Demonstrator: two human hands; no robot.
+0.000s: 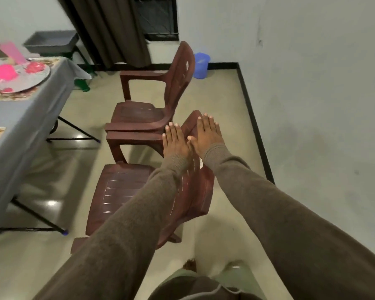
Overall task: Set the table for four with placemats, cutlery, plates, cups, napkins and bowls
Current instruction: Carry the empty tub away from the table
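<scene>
Above brown chairs (139, 191), left hand (175, 140) and right hand (207, 135) flat, outstretched.

The table (20, 118) is placed at the frame's left, two chairs (147, 113) (121, 191) are lined up at centre, and a bucket (201, 65) is set behind them.
</scene>
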